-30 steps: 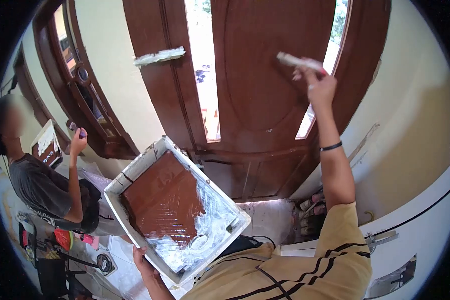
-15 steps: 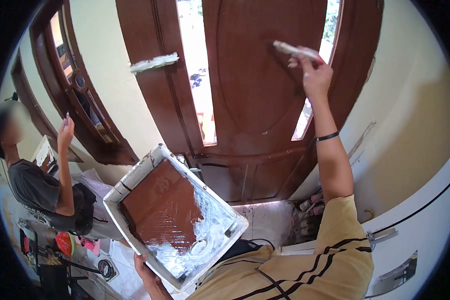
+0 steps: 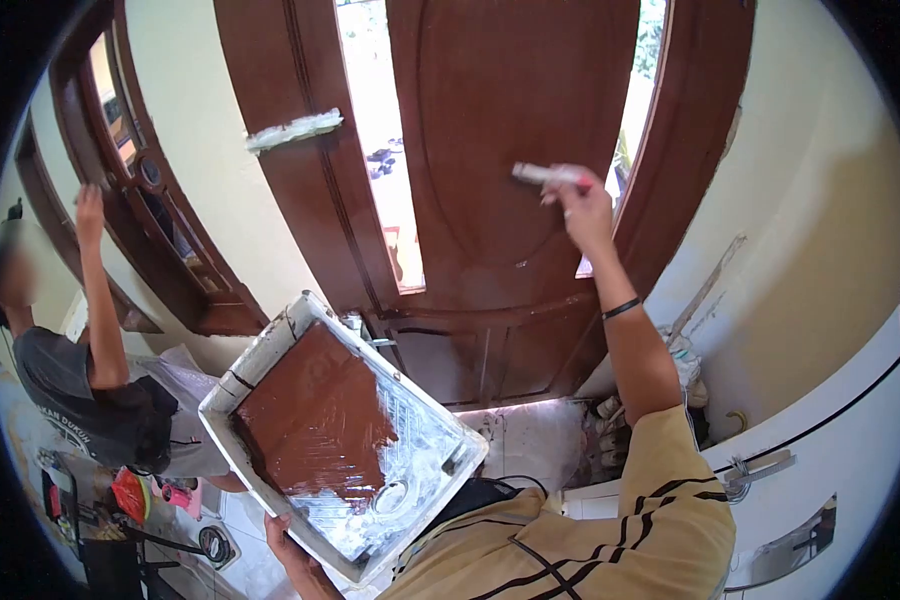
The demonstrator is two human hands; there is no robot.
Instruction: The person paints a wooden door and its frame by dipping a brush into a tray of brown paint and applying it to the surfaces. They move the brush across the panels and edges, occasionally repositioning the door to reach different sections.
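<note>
Paintbrush (image 3: 542, 175) pinched in your right hand (image 3: 582, 205), fingers curled round handle, bristle end touching brown door (image 3: 490, 120) at far centre. Your left hand (image 3: 292, 545) grips near edge of paint tray (image 3: 260, 350) from below, fingers wrapped; brown paint pools in tray's left half. Far left, another person's raised hand (image 3: 89, 200) reaches window frame (image 3: 120, 160).

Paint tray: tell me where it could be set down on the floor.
Bare tiles show between the door's foot and the paint tray. Crowded: clutter by the right frame; tools beside the co-worker at left.
</note>
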